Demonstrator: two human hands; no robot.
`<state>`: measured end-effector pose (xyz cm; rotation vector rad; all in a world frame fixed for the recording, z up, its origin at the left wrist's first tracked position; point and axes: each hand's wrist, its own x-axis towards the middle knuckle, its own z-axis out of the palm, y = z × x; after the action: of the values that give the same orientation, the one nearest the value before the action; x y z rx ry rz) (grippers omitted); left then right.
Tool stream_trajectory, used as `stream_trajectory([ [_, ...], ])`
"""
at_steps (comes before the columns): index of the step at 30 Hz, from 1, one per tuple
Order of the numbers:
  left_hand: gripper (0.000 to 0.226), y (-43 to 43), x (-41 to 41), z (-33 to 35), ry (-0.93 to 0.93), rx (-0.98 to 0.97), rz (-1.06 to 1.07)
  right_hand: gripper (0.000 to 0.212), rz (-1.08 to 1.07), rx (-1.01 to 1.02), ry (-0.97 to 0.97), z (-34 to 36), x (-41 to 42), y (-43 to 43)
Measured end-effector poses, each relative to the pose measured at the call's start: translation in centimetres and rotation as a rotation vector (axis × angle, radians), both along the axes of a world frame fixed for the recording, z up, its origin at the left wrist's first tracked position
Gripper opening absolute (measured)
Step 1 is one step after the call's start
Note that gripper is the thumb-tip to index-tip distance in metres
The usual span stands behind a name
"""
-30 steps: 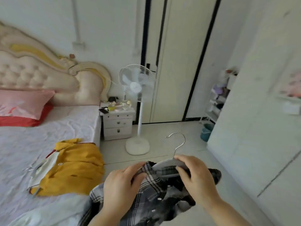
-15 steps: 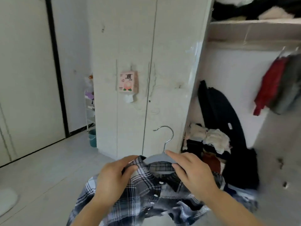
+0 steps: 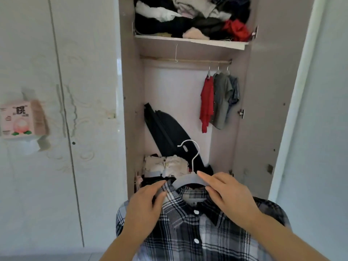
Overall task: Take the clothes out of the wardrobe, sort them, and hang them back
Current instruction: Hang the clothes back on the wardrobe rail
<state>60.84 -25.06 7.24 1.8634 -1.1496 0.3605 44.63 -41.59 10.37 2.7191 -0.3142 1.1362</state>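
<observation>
A black-and-white plaid shirt (image 3: pixel 195 230) hangs on a grey hanger (image 3: pixel 186 180) with a metal hook, held low in front of the open wardrobe (image 3: pixel 263 110). My left hand (image 3: pixel 145 208) grips the shirt's collar and the hanger's left shoulder. My right hand (image 3: pixel 231 196) holds the hanger's right shoulder. On the wardrobe rail (image 3: pixel 188 60), at its right end, hang a red garment (image 3: pixel 206 102), a grey shirt (image 3: pixel 222 98) and a blue one behind it.
The top shelf (image 3: pixel 190 41) is stuffed with crumpled clothes. A black bag (image 3: pixel 169 132) leans inside above a pile of light clothes (image 3: pixel 169 164) on the wardrobe floor. Closed white doors (image 3: pixel 56 91) with a pink box (image 3: pixel 20 120) stuck on them stand left.
My view has swung from the bed and fan round to the open wardrobe. Both hands have kept hold of the hanger with the plaid shirt, now straight in front of the hanging space.
</observation>
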Motion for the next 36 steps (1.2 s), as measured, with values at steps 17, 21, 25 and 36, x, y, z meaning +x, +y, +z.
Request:
stream_trajectory([
  [17,0.038,-28.9,14.0,2.8,-0.042,-0.006,-0.201,0.043,-0.248,0.036,-0.072,3.1,11.0,-23.9],
  [21,0.039,-35.1,18.5,4.6,-0.043,-0.018,-0.156,0.052,-0.211,0.021,-0.077,5.0,15.8,-30.1],
  [25,0.038,-40.8,23.6,6.4,-0.059,-0.029,-0.128,0.049,-0.184,0.022,-0.105,7.0,20.9,-35.7],
  [36,0.032,-55.7,38.8,11.0,-0.136,-0.104,-0.193,0.045,-0.210,0.044,-0.106,11.3,36.1,-49.1],
])
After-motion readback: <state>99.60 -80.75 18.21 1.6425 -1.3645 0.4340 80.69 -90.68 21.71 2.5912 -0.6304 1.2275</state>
